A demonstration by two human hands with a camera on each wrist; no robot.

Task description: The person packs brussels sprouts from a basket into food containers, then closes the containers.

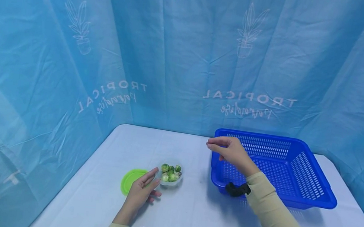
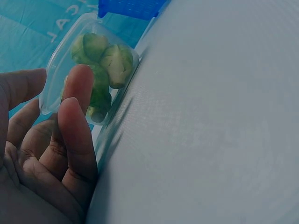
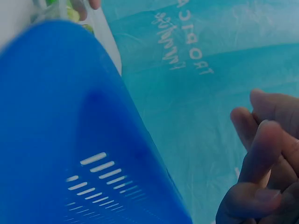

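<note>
A small clear plastic container (image 1: 169,184) holds several Brussels sprouts (image 1: 170,173), some showing pale cut ends. My left hand (image 1: 141,191) is at its near left side, fingers relaxed and spread. In the left wrist view the fingers overlap the container's wall; whether they touch it I cannot tell. Partly behind that hand lies a round green lid (image 1: 130,179). Over the left rim of a blue plastic basket (image 1: 273,170) hovers my right hand (image 1: 229,150), its fingers loosely bent with thumb near index finger. Nothing shows between those fingers in the right wrist view (image 3: 268,158).
Everything stands on a white-covered table (image 1: 88,200). The basket has tall slotted walls and takes up the right side. A blue printed curtain (image 1: 180,72) hangs close behind the table and along its left. Each wrist wears a black camera mount (image 1: 238,189).
</note>
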